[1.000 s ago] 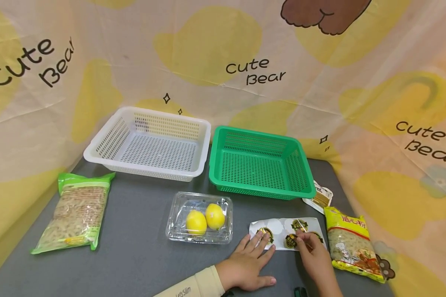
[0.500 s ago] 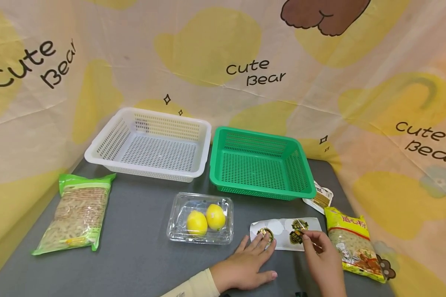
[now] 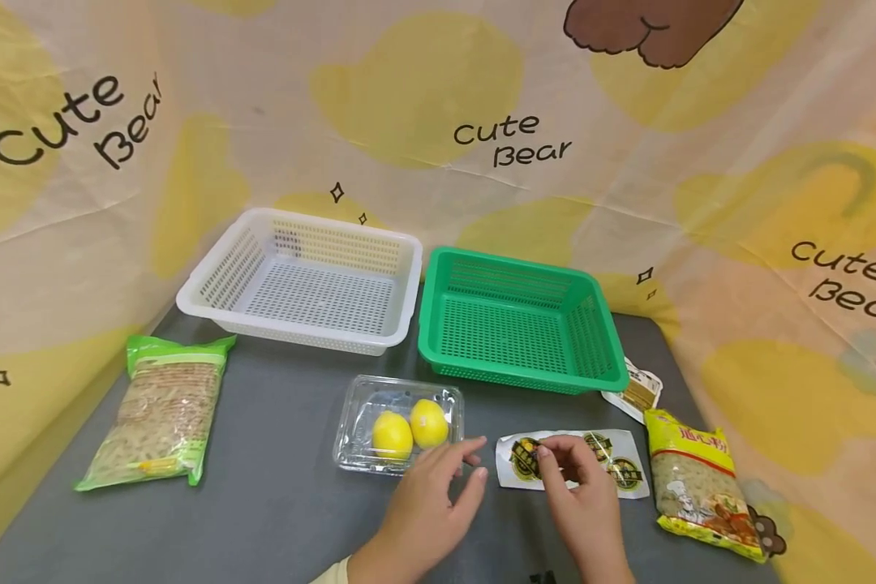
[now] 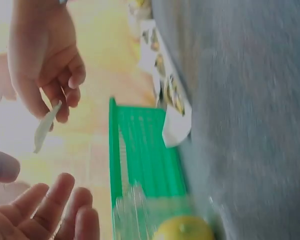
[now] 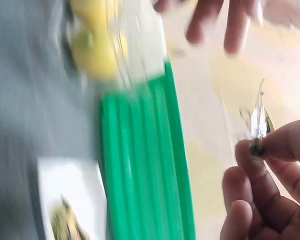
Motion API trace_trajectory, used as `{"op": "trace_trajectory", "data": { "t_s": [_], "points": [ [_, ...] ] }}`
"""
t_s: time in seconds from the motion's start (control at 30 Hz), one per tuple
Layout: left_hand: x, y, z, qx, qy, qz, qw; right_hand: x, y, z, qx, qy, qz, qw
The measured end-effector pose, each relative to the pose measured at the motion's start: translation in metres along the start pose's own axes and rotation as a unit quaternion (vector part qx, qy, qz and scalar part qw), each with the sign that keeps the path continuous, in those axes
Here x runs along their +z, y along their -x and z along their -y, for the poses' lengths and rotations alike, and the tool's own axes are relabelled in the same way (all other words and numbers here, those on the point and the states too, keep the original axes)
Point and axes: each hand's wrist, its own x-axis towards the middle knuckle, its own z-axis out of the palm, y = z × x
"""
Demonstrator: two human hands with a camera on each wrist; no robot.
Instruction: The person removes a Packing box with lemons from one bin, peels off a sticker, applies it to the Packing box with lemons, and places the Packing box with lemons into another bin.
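My right hand [image 3: 584, 503] pinches a small peeled sticker [image 5: 258, 120] between thumb and index finger, edge-on in both wrist views. In the head view this hand hovers over the white sticker sheet [image 3: 628, 446], hiding part of it. Round black-and-gold stickers [image 3: 624, 473] remain stuck on the sheet. My left hand [image 3: 427, 507] is raised with fingers spread and holds nothing. It overlaps the near right corner of a clear plastic box [image 3: 355, 426] in the head view; the left wrist view shows it apart from the box. Two lemons [image 3: 392, 436] lie inside the box.
A white basket [image 3: 299, 331] and a green basket [image 3: 518, 375] stand at the back. At the right lie a yellow bag of macaroni [image 3: 701, 487] and a flat packet [image 3: 641, 391]. A green-edged food bag [image 3: 168, 414] lies at the left.
My right hand has lifted a sticker off the sheet and moved left. My left hand has left the sheet, where it lay flat, and moved left toward the lemon box.
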Motion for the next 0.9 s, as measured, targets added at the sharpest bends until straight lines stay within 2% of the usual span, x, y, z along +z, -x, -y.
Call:
{"op": "trace_trajectory", "data": {
  "t_s": [0.07,0.17,0.27,0.43,0.57,0.67,0.8,0.9],
  "points": [
    [-0.010,-0.002,0.003,-0.072,0.043,0.014,0.9964,0.014,0.002,0.005,-0.022,-0.023,0.016,0.9994],
    [-0.024,-0.005,0.008,-0.133,0.094,0.020,0.9865,0.033,0.006,0.014,-0.029,-0.045,0.042,0.9977],
    [-0.035,-0.007,0.013,-0.152,0.105,0.009,0.9828,0.049,0.008,0.020,-0.024,-0.049,0.065,0.9964],
    [-0.045,-0.009,0.019,-0.174,0.088,-0.012,0.9808,0.070,0.011,0.024,-0.017,-0.059,0.093,0.9938],
    [-0.050,-0.010,0.026,-0.183,0.072,-0.033,0.9799,0.083,0.011,0.027,-0.017,-0.072,0.094,0.9927],
    [-0.054,-0.013,0.033,-0.173,0.047,-0.056,0.9821,0.092,0.005,0.030,-0.035,-0.078,0.100,0.9913],
    [-0.059,-0.019,0.042,-0.146,-0.020,-0.091,0.9849,0.103,-0.005,0.037,-0.080,-0.045,0.115,0.9891],
    [-0.061,-0.022,0.049,-0.114,-0.088,-0.102,0.9842,0.112,-0.011,0.041,-0.112,0.004,0.121,0.9864]
  ]
}}
